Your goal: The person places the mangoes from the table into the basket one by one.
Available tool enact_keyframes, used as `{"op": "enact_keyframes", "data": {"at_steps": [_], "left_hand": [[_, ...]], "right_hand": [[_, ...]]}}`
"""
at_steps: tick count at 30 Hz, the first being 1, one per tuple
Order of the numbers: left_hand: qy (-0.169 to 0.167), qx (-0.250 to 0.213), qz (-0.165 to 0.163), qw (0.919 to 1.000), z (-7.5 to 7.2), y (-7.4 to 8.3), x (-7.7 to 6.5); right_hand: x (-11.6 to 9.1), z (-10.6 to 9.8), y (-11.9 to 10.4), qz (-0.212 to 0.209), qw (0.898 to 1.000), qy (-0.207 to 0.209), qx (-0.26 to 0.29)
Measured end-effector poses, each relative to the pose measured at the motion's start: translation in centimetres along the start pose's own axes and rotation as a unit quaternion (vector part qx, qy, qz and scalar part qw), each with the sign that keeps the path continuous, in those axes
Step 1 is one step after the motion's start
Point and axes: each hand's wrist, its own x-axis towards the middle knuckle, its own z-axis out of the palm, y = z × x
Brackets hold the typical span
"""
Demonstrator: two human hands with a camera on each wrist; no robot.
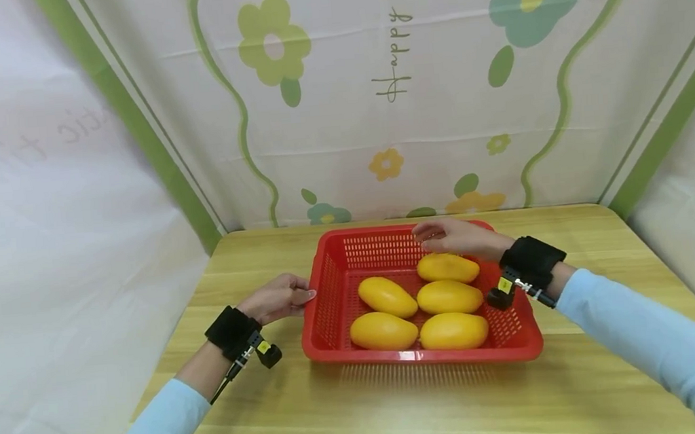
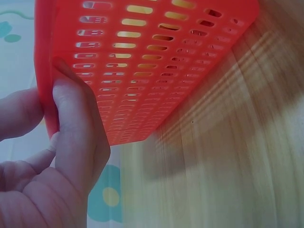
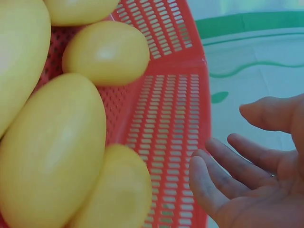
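A red plastic basket (image 1: 419, 355) with slotted walls holds several yellow mangoes (image 1: 450, 297). At the basket's left end, my left hand (image 1: 277, 297) pinches the rim; in the left wrist view its thumb and fingers (image 2: 76, 118) lie on either side of the red edge. My right hand (image 1: 462, 236) hovers over the basket's far side, above the rearmost mango (image 1: 447, 268). Seen from the right wrist, that hand (image 3: 256, 175) has loosely bent fingers spread apart from the thumb, with nothing between them.
The basket stands on a wooden table (image 1: 363, 420), toward its back edge. Behind rises a white cloth backdrop (image 1: 328, 123) with printed flowers and lettering, and white cloth walls (image 1: 66, 219) flank both sides. Each wrist wears a black strap (image 1: 232, 332) with a small camera.
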Motion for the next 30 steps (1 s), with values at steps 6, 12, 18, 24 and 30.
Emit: {"op": "enact_keyframes", "data": {"at_steps": [6,12,18,24,30], "left_hand": [[0.002,-0.011,0.000,0.9999,-0.3,-0.4,0.0],[0.004,-0.017,0.000,0.9999,-0.3,-0.4,0.1],[0.011,-0.020,-0.005,0.9997,-0.4,-0.3,0.3],[0.012,-0.026,-0.004,0.9996,-0.3,-0.4,0.3],[0.005,-0.029,0.001,0.9996,-0.3,-0.5,0.3]], "right_hand": [[-1.4,-1.9,0.2,-0.006,0.999,0.046,-0.003],[-3.1,-3.7,0.9,-0.007,0.995,0.096,-0.010],[-4.9,-5.4,2.6,0.017,0.989,0.144,-0.031],[-6.2,-6.5,5.3,0.060,0.987,0.145,-0.030],[-6.9,-6.5,8.0,0.139,0.982,0.123,-0.036]]}}
